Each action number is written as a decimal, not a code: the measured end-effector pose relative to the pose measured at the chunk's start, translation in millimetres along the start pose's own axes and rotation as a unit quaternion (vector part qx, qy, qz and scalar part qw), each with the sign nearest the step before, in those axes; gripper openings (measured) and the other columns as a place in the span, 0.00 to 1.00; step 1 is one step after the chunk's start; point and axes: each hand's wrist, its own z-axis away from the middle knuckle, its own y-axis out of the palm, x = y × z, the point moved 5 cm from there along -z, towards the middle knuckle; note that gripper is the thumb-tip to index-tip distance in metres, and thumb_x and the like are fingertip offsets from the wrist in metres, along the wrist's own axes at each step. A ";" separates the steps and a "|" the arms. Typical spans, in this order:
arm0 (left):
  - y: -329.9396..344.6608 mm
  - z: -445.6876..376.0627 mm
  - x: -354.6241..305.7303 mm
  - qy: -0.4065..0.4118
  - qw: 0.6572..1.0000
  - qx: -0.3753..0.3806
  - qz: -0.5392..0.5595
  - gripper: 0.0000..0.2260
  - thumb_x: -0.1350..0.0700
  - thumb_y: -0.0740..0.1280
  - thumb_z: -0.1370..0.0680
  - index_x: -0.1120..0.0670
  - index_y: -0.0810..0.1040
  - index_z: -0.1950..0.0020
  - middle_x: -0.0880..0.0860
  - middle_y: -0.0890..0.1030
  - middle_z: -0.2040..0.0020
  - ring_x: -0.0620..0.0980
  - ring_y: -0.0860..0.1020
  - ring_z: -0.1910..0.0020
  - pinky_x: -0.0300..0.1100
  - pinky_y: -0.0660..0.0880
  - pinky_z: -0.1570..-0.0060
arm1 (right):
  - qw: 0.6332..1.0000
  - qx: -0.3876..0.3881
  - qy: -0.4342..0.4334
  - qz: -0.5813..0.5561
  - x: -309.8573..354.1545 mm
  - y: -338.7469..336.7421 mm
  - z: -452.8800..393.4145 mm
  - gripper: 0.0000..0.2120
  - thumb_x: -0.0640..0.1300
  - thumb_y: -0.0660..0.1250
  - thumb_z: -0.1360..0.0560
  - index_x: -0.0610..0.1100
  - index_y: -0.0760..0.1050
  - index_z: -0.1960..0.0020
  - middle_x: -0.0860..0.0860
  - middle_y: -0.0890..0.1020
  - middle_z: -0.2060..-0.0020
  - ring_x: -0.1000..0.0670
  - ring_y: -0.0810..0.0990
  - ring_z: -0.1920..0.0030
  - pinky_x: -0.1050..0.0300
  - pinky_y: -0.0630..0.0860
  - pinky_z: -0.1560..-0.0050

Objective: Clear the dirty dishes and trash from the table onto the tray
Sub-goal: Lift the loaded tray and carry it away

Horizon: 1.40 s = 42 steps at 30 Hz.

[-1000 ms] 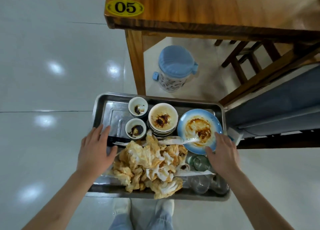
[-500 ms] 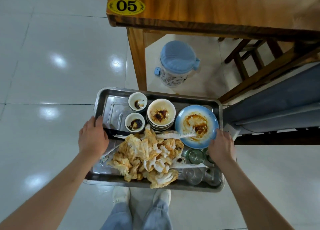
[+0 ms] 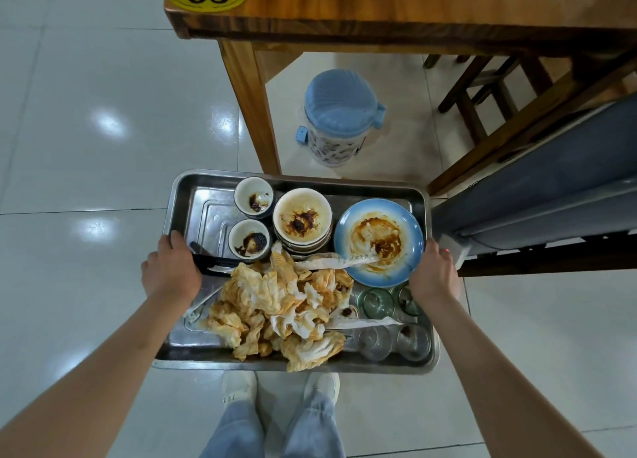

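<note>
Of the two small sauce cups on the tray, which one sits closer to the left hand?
The nearer small cup, holding the larger dark sauce stain, sits just beside the left hand. The other small cup stands behind it, toward the tray's far rim.

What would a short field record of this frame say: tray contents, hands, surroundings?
tray: metal tray, held off the table
left hand: grips left rim
right hand: grips right rim
dishes: blue plate, stacked bowls, two small sauce cups
trash: crumpled stained napkins
glasses: clear glasses at right near corner
surroundings: wooden table numbered 05, blue-lidded bin on floor
</note>
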 end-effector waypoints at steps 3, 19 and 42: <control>3.2 0.0 4.8 -0.046 0.999 0.015 0.017 0.24 0.64 0.64 0.25 0.63 0.60 0.32 0.64 0.70 0.40 0.67 0.74 0.47 0.58 0.73 0.48 | 1.000 0.002 0.019 -0.014 -5.8 2.9 -3.9 0.29 0.33 0.63 0.26 0.39 0.56 0.28 0.38 0.70 0.38 0.38 0.74 0.42 0.43 0.76 0.49; 14.9 -8.8 16.8 -0.122 0.979 -0.035 0.162 0.25 0.65 0.63 0.25 0.57 0.61 0.30 0.67 0.67 0.41 0.71 0.71 0.47 0.62 0.70 0.47 | 0.993 0.004 0.071 -0.089 -21.0 12.7 -25.4 0.16 0.30 0.61 0.27 0.35 0.65 0.41 0.37 0.74 0.45 0.36 0.75 0.46 0.49 0.70 0.57; 5.0 -5.6 14.8 -0.101 0.974 -0.033 0.200 0.22 0.63 0.62 0.24 0.58 0.62 0.31 0.66 0.69 0.42 0.67 0.72 0.47 0.61 0.72 0.47 | 0.990 0.015 0.098 -0.098 -20.3 14.9 -24.2 0.15 0.30 0.63 0.28 0.34 0.68 0.42 0.35 0.76 0.47 0.35 0.76 0.48 0.46 0.74 0.54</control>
